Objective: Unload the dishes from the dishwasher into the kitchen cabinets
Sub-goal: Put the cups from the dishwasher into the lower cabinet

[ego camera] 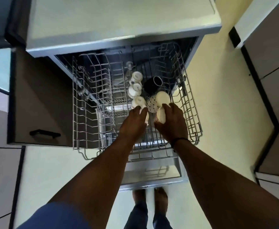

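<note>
Cream cup [161,115] in the pulled-out wire rack [84,103], gripped by the right hand [171,123]; small white cup [145,116] beside it held under the left hand [133,123]; beyond them a dotted mug [152,103], a black mug [153,85] and three small white cups [136,87]; dishwasher door [152,176] open below

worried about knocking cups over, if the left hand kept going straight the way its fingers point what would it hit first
Probably the small white cup just beyond the left hand, first in the row of cups; depth is hard to judge from above.
</note>
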